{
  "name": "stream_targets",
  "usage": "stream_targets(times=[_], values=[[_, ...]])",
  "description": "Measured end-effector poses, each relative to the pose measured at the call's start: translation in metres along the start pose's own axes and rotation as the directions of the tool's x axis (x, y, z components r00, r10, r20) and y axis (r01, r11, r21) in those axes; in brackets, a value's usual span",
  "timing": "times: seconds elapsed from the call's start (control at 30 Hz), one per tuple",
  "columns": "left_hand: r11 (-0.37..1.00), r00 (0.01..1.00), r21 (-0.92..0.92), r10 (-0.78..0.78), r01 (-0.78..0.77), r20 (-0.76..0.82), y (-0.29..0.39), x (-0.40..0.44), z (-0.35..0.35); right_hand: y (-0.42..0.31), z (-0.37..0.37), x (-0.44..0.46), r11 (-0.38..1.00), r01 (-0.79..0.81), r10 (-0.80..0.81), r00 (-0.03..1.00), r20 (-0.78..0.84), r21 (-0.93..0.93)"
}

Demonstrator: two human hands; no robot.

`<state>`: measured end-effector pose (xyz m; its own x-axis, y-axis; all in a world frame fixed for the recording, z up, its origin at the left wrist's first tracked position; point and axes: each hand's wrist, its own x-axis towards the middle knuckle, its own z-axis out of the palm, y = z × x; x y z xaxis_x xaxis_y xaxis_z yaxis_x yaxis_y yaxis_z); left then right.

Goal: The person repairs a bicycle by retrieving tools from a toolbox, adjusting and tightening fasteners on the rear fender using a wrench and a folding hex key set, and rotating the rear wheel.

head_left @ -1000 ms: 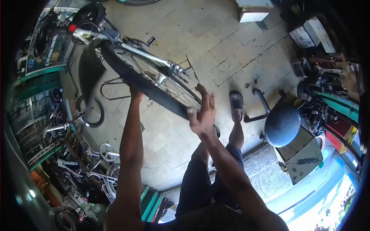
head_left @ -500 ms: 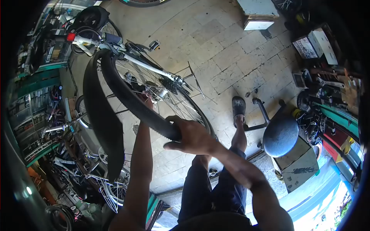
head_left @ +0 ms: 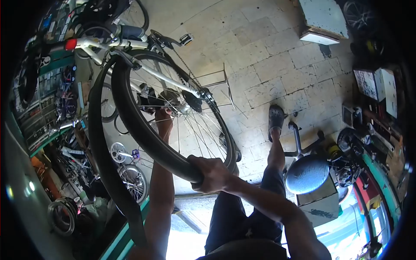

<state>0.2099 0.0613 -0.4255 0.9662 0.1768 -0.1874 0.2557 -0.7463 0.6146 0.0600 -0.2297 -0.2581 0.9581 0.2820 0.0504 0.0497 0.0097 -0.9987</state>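
My right hand [head_left: 211, 174] is closed round the black tyre [head_left: 145, 143] of a bicycle wheel, at the side nearest me. My left hand [head_left: 164, 119] reaches in at the wheel's hub [head_left: 182, 108]; its fingers look bent there and are partly hidden, and what they hold cannot be made out. Left of the tyre hangs a long, curved black strip like a mudguard [head_left: 99, 134], its lower end beside my left forearm. The white bicycle frame [head_left: 162, 77] lies beyond, with the chain and a pedal [head_left: 186, 40] on its far side.
Right of my legs stands a stool with a round seat [head_left: 307, 174], close to my foot in a dark clog [head_left: 276, 117]. Bicycles and parts crowd the left, including a small wheel [head_left: 132, 184]. A white box [head_left: 323, 19] sits at the back right.
My right thumb has gone from stretched out to wrapped, closing the hand round the tyre. The mudguard-like strip now shows narrower. The whole view has shifted, and my left hand stays by the hub.
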Motion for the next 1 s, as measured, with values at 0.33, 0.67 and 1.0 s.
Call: stream_targets(times=[0.33,0.67,1.0], values=[[0.979,0.986,-0.130,-0.163,0.158,-0.030,0.018,-0.013,0.000,-0.037,0.006,0.006,0.911,-0.410,0.409,0.912,0.027,0.050],[0.990,0.998,0.141,0.010,-0.019,0.067,0.045,-0.021,-0.022,-0.036,0.022,-0.001,0.925,-0.370,0.352,0.919,-0.177,-0.081],[0.957,0.993,-0.269,-0.118,0.107,-0.026,0.058,-0.107,-0.035,-0.020,0.027,-0.034,0.892,-0.432,0.423,0.901,-0.096,-0.133]])
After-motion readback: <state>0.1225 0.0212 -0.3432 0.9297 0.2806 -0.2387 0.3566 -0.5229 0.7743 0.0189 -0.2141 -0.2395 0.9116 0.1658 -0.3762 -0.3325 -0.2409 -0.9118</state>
